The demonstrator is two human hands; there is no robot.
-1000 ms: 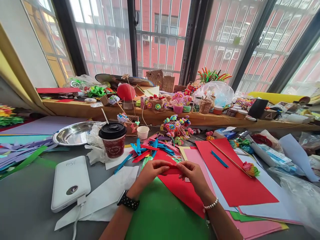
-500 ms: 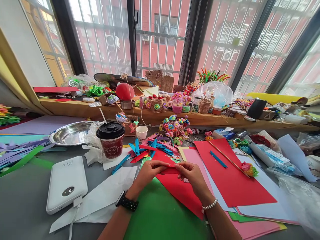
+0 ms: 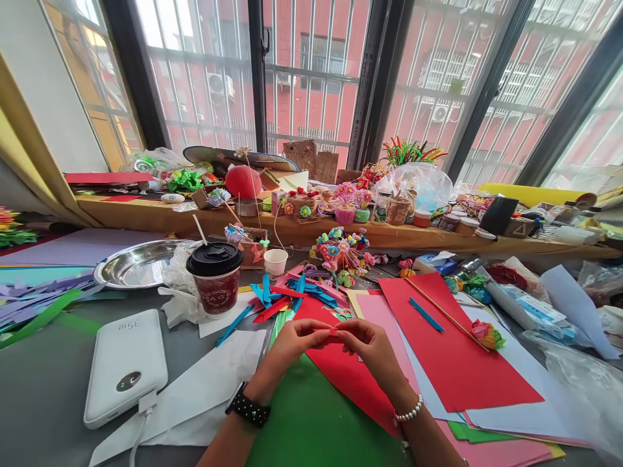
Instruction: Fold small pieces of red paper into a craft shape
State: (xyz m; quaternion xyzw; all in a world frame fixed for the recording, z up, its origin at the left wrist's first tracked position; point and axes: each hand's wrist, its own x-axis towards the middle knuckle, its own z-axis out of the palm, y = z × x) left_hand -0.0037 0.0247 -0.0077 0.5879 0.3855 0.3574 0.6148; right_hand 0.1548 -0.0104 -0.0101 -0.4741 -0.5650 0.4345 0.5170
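Between my two hands is a small folded piece of red paper (image 3: 333,334), mostly covered by the fingers. My left hand (image 3: 298,338) pinches its left end between thumb and fingers. My right hand (image 3: 366,338) pinches the other end, its fingertips close to the left ones. Below and behind the hands lies a larger red sheet (image 3: 357,389), which overlaps a green sheet (image 3: 302,415). Just beyond the hands is a pile of folded blue and red paper strips (image 3: 296,290).
A lidded dark red cup (image 3: 217,295) and a white power bank (image 3: 126,370) with a cable stand left. Right lie a red sheet (image 3: 467,363) with a stick-stemmed paper flower (image 3: 487,334) and a blue strip (image 3: 426,314). A metal basin (image 3: 104,275) sits back left. Crafts crowd the sill (image 3: 195,224).
Both hands have drawn closer together and turned slightly, so less of the small red paper shows between the fingers. The view has shifted a little.
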